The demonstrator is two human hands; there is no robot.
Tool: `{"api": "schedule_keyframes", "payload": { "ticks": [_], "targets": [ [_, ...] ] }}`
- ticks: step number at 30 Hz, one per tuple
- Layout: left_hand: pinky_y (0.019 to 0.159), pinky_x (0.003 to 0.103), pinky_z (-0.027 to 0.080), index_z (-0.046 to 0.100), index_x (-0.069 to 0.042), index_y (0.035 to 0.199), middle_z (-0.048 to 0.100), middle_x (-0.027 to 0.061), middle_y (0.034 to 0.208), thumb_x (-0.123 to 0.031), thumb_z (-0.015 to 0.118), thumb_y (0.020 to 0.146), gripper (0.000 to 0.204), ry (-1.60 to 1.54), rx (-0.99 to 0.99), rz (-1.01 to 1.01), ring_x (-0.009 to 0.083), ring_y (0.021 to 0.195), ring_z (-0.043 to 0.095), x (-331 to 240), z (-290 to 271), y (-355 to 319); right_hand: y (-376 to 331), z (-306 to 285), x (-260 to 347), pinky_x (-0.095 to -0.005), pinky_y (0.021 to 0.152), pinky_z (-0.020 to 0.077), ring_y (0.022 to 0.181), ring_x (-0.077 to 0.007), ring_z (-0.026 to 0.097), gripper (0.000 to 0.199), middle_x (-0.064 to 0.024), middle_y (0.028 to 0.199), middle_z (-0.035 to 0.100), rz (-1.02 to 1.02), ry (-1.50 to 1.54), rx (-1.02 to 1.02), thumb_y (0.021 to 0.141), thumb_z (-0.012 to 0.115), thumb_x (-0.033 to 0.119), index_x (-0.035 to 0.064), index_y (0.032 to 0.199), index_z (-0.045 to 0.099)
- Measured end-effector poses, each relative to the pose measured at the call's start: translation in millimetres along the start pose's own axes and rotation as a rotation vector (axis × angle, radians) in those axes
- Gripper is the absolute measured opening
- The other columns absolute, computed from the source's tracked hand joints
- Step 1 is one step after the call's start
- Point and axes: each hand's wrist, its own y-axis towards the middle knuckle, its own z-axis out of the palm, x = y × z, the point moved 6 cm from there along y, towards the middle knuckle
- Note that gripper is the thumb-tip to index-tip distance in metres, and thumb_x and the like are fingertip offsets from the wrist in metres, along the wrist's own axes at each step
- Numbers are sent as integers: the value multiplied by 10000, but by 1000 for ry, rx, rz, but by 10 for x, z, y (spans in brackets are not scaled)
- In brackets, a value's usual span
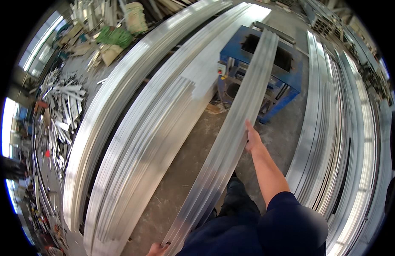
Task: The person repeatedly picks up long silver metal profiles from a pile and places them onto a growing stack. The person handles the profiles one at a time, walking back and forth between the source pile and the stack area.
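A long, ribbed, silvery metal profile (225, 141) slants from the lower edge up across a blue machine frame (235, 42). It may be several lengths side by side; I cannot tell. My right hand (251, 137) grips its right edge about midway, with the thumb up along the side and the other fingers hidden underneath. Down at the lower edge, my left hand (158, 248) is closed on the left edge of the same profile, partly cut off by the picture. The far part of the profile rests over the top of the blue frame.
Long stacks of metal profiles (142, 123) lie to the left, and further stacks (316, 128) line the right side. Scrap offcuts (65, 106) are heaped on the far left floor, near a green sack (114, 37). A small switch box (221, 69) sits on the blue frame's left side.
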Motion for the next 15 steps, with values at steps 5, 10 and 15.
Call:
{"api": "schedule_keyframes", "payload": {
  "ticks": [5,10,15],
  "targets": [
    [777,405,538,735,-83,1115,742,153,885,-492,740,805,513,-90,-44,-178,269,870,719,1384,-84,-1086,-1242,365,-1188,-520,1089,403,1297,-336,510,713,-159,1404,554,147,-9,-24,891,724,457,-10,1384,508],
    [797,400,539,726,-23,1099,737,185,936,-537,760,755,619,55,-95,-312,303,919,712,2308,-60,-844,-1655,361,-1511,-518,1071,417,1271,-336,528,695,-154,1381,568,93,-26,-133,857,781,376,5,1383,518],
    [1004,429,480,606,54,1268,648,259,1224,-542,843,645,894,-273,-414,19,359,1200,595,1358,-444,-160,-2299,608,-440,-503,1056,430,1242,-347,548,693,-162,1377,567,-171,63,-169,845,792,348,-6,1375,520]
  ]
}}
